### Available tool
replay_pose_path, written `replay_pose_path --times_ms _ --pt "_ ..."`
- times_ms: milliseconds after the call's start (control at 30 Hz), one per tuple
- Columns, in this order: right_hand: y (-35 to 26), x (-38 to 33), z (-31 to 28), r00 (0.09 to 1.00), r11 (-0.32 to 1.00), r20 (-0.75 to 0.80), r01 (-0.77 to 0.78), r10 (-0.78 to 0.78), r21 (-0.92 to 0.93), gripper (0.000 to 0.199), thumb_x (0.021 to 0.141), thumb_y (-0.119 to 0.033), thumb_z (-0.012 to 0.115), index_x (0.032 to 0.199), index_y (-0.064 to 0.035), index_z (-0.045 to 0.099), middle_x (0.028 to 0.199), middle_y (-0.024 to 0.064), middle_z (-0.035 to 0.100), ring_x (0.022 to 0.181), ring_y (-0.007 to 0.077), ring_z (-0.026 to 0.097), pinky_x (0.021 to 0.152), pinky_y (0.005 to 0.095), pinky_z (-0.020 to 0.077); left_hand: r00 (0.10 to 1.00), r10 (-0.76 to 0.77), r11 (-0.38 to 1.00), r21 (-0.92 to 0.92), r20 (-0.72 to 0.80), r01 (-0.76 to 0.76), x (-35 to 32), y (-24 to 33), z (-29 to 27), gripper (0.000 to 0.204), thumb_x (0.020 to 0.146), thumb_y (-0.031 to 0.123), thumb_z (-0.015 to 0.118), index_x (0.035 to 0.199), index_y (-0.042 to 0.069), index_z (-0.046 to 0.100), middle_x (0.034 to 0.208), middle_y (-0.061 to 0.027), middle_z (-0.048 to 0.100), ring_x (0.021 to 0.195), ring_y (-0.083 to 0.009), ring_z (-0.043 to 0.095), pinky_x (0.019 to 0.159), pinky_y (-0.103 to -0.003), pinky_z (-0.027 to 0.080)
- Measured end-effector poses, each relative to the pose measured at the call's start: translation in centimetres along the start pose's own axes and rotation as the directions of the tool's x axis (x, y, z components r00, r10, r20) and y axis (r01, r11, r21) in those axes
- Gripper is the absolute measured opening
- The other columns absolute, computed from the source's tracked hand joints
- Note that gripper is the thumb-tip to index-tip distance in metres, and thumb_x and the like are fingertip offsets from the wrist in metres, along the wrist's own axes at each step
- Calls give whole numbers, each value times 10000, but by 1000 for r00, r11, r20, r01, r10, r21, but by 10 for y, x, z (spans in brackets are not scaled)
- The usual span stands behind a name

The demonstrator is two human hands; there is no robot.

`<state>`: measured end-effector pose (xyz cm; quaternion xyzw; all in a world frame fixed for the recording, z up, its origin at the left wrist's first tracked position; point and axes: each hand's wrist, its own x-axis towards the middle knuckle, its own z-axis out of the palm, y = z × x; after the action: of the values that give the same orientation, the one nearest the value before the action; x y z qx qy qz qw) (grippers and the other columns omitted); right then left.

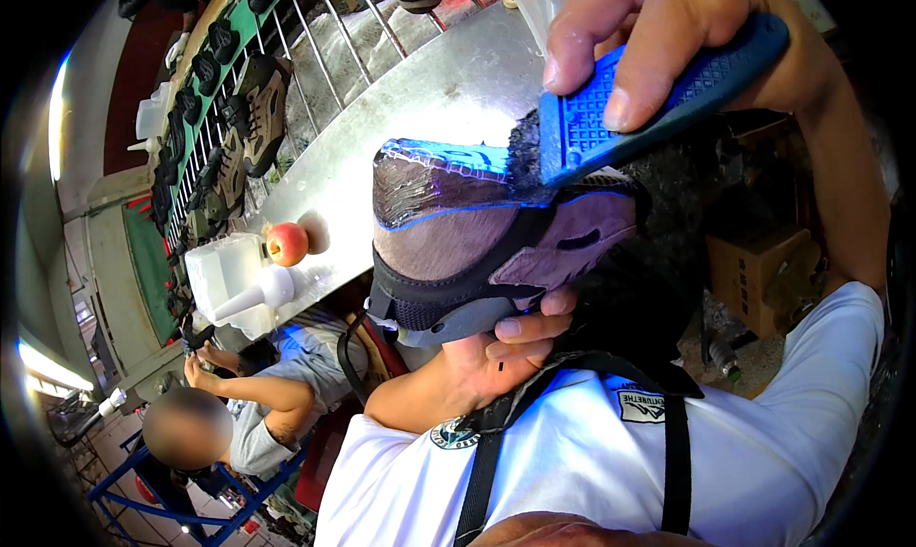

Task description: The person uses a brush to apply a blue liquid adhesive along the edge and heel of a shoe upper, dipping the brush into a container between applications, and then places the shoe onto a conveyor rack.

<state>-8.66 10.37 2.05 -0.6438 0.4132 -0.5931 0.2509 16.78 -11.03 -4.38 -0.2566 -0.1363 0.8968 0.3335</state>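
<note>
A brown and grey shoe upper (448,246) with black trim is turned bottom up in front of me. My left hand (510,356) grips it from below, its fingers closed around the lower side. A blue-handled brush (658,103) is pinched in my right hand (658,41), thumb and fingers on the ridged handle. Its dark bristles (525,156) touch the rim of the upturned bottom. Along that rim runs a line of stitching, and blue light falls on the bottom face. A wet-looking gloss covers the dark band at one end.
A metal worktable (429,98) lies beyond the shoe, with an apple (287,244), a clear plastic tub (215,265) and a white nozzle bottle (260,294). Wire racks (305,46) carry several shoes (262,113). Another person (262,404) sits at left. A cardboard box (754,270) is at right.
</note>
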Motion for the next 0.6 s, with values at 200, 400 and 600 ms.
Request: replay_pose_path --times_ms 200,400,600 --pt "-16 -32 7 890 885 -222 -437 399 -161 263 865 -52 767 1113 32 744 1108 215 706 992 259 689 889 347 520 984 -89 984 165 152 64 -3 19 -20 486 1024 382 543 1363 38 490 1042 -209 600 725 -187 633 491 -253 509" --pt "4 -40 75 443 783 -794 -619 416 64 278 937 -190 730 1144 -9 690 868 91 717 763 183 711 729 327 594 947 -7 907 402 320 -129 -6 39 -12 522 1028 394 533 1403 51 411 1056 -202 611 775 -220 635 540 -302 519" --pt "1 3 168 713 912 -682 -153 -166 -382 203 882 -178 770 987 -26 685 800 77 695 727 207 694 665 362 581 911 75 785 539 406 -305 -11 52 -8 566 1033 405 522 1443 65 332 1070 -196 621 826 -252 638 588 -350 528"
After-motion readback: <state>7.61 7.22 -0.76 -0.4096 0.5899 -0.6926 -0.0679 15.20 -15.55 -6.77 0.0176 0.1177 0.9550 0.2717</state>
